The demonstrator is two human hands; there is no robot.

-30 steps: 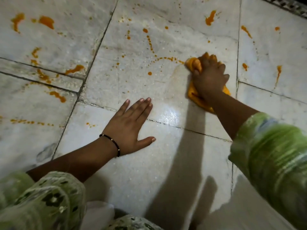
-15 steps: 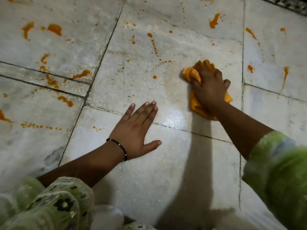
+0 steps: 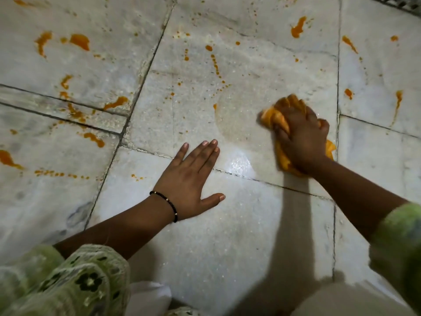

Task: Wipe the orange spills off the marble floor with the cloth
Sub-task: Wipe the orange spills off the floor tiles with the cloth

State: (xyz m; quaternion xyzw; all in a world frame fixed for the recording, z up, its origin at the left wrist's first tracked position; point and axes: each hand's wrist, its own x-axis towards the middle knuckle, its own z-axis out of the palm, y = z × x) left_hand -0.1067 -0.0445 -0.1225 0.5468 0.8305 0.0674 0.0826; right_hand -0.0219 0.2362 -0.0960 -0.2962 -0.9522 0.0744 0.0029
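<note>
My right hand (image 3: 300,133) presses a bunched orange cloth (image 3: 272,118) onto the white marble floor (image 3: 227,236), right of centre. The cloth sticks out past my fingertips and under my wrist. My left hand (image 3: 190,181) lies flat on the floor with fingers together and thumb out, a black bead bracelet at the wrist. Orange spills mark the slabs: a dotted trail (image 3: 215,63) beyond the cloth, blobs at the upper left (image 3: 79,41), streaks at the left (image 3: 94,139), and drips on the right slab (image 3: 397,103). A damp wiped patch lies left of the cloth.
Dark grout lines (image 3: 136,92) divide the slabs. A bright light glare (image 3: 239,163) sits between my hands. My green patterned sleeves (image 3: 75,281) fill the lower corners, and a dark patterned border (image 3: 396,3) runs along the top right.
My right hand has dragged the cloth toward me and slightly right, wiping away the arc of small drops near it. My left hand stays planted.
</note>
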